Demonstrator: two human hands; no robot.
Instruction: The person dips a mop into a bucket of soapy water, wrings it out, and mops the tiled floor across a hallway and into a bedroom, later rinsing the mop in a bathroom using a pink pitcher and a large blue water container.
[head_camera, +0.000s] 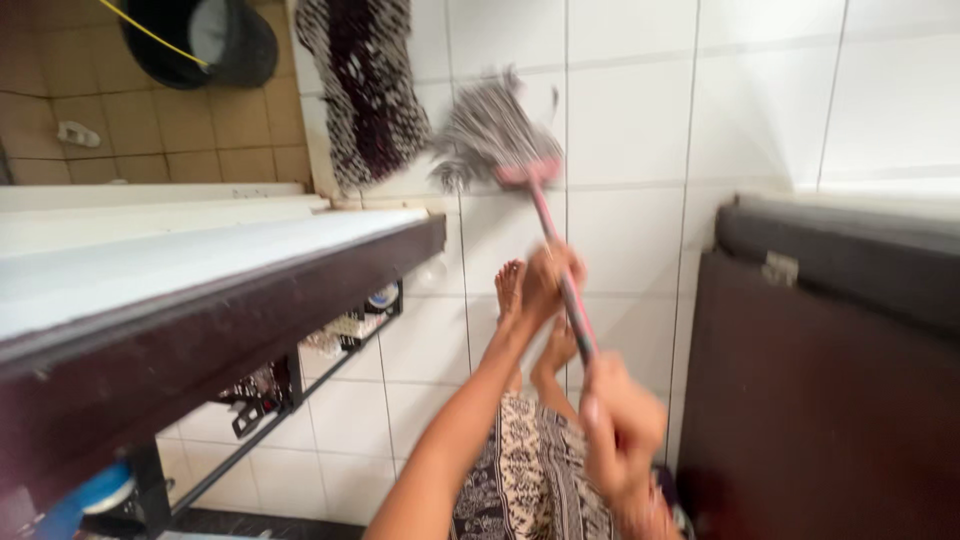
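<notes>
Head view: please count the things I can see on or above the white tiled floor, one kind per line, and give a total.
Mop: 1, with both hands, left and right, on its pink handle
Patterned rug: 1
Dark bucket: 1
Bare feet: 2
Total: 5

Mop (500, 135) head on the floor (620, 130) far ahead, rug (365, 85) to its left, bucket (205, 40) far left; bench (200, 270) left, cabinet (830, 370) right
</notes>
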